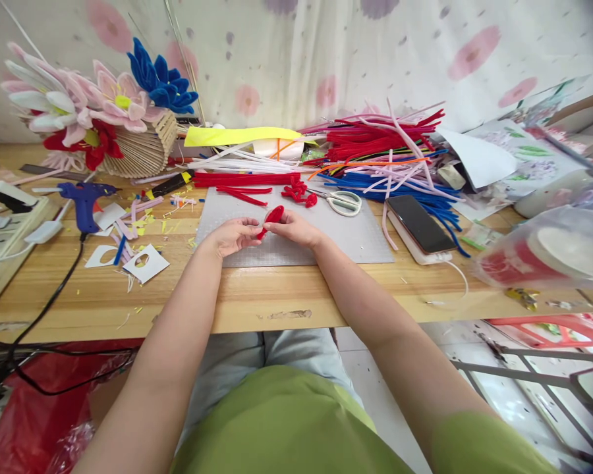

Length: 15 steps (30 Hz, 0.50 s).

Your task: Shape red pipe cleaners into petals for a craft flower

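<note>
From my view, both hands work on one red piece (275, 214), held up just over the near half of the grey mat (326, 240). My left hand (236, 236) pinches its lower end between thumb and fingers; my right hand (297, 228) pinches its right side, thumb laid along it.

I judge the work partly done. The piece in hand looks bent into a rounded form, though fingers cover some of it. Just beyond it, a small cluster of curled pieces (296, 191) lies near the mat's far edge, seemingly already shaped; I can't count them surely.

What looks left is the straight material: red stems (247, 180) lie by the cluster, some on the mat, unbent. The scissors (332, 196) rest beside the cluster, held by neither hand. The glue gun (85, 205) sits well apart on the surface (188, 293), also out of hand.
</note>
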Tool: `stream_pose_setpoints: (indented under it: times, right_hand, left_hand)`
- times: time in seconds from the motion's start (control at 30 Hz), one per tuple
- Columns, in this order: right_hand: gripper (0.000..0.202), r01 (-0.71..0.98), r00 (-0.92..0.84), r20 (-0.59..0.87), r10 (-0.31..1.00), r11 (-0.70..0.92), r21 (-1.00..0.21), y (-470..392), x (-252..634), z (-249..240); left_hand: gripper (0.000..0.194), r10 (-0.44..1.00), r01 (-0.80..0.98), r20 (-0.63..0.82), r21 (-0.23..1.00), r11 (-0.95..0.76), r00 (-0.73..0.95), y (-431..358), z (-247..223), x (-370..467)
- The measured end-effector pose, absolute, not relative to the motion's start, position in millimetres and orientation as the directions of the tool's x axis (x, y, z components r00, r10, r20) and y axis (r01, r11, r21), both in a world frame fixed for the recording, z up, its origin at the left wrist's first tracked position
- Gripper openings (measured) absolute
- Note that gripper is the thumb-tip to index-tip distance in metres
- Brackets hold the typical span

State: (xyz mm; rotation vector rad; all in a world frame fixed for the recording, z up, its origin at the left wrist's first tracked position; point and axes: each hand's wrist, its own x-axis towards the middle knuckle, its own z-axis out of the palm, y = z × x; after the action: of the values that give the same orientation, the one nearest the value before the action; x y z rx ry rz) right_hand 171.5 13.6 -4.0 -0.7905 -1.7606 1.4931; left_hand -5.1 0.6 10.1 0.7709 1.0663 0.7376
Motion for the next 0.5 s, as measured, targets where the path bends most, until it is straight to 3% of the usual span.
stream_pose_setpoints:
  times: [0.17, 0.33, 0.43, 0.5]
  right_hand:
    - [0.033, -0.071, -0.675, 0.136, 0.725, 0.120, -0.990, 14, 176, -1]
    - [0.035, -0.064, -0.732, 0.065, 0.678, 0.026, -0.998, 15, 179, 0]
    - [0.039, -0.119, -0.656, 0.055, 0.753, -0.031, -0.992, 14, 176, 0]
    - [0.043, -0.140, -0.541, 0.048, 0.840, -0.034, -0.990, 14, 173, -1]
  left_hand:
    - [0.013, 0.709, -0.144, -0.552, 0.736, 0.662, 0.438, 1, 12, -3]
    - [0.010, 0.668, -0.112, -0.562, 0.718, 0.687, 0.487, 0, 11, -2]
    - [0.013, 0.741, -0.178, -0.499, 0.763, 0.621, 0.449, -2, 9, 1]
    - [0.022, 0.850, -0.232, -0.430, 0.832, 0.504, 0.304, -3, 8, 6]
